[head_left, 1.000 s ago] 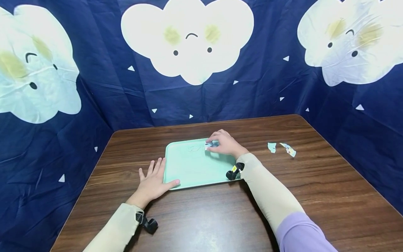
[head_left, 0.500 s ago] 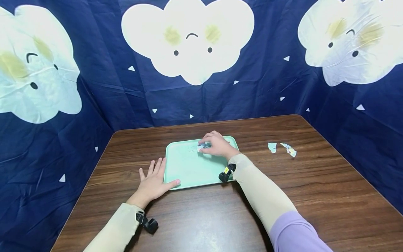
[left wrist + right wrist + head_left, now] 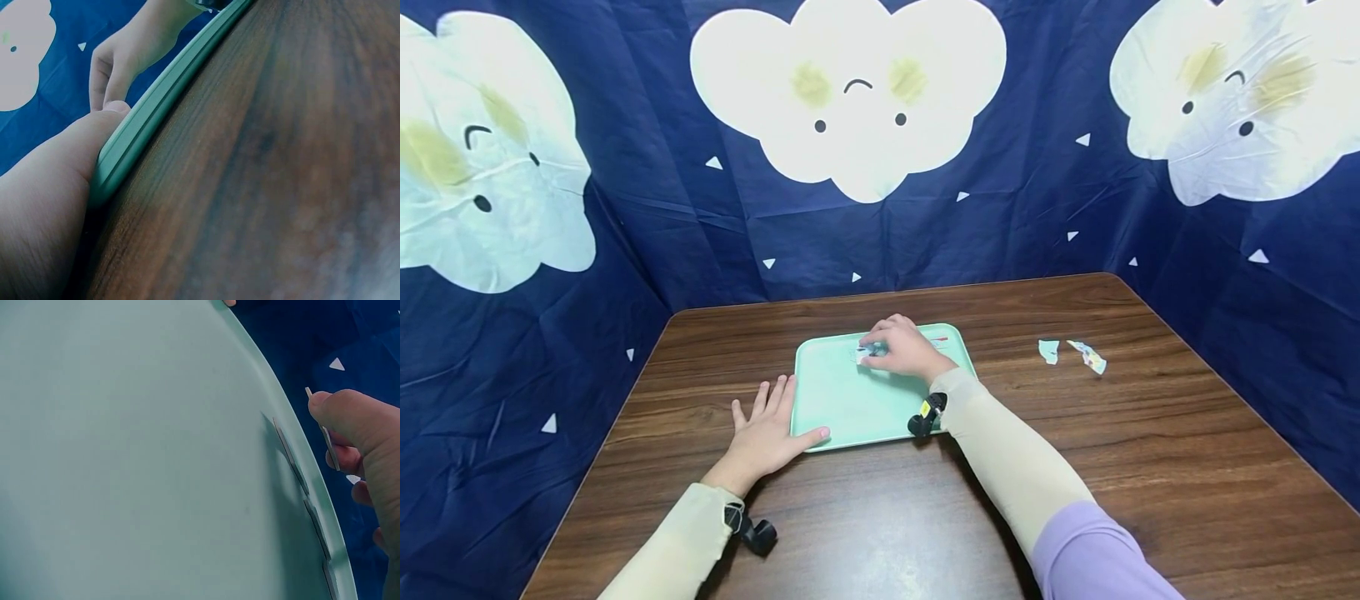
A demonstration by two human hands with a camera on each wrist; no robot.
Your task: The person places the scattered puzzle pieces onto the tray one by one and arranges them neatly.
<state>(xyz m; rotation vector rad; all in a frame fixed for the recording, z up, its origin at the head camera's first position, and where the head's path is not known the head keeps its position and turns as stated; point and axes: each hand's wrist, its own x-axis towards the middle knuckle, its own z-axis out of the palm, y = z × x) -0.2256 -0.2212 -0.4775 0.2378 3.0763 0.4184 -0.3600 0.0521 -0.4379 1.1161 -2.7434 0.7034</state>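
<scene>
A creased blue curtain (image 3: 917,242) stands behind the wood-grain desk (image 3: 1150,433) and along both sides. It bears three white clouds (image 3: 857,117) with upside-down faces and yellow cheeks, the outer two cut off at the sides. Small white triangles (image 3: 713,162) dot the curtain. Pale glare marks the desk's near part.

In the near middle of the tray (image 3: 850,408), wide room is opening. The left grip (image 3: 763,435) is blocking its near left corner, the right grip (image 3: 904,348) with a thin piece (image 3: 862,355) is occupying its far part, and the right sleeve (image 3: 1011,454) is crossing its near right corner. Right of the tray, free worktop (image 3: 1009,346) is reaching until a pale scrap (image 3: 1048,352).
</scene>
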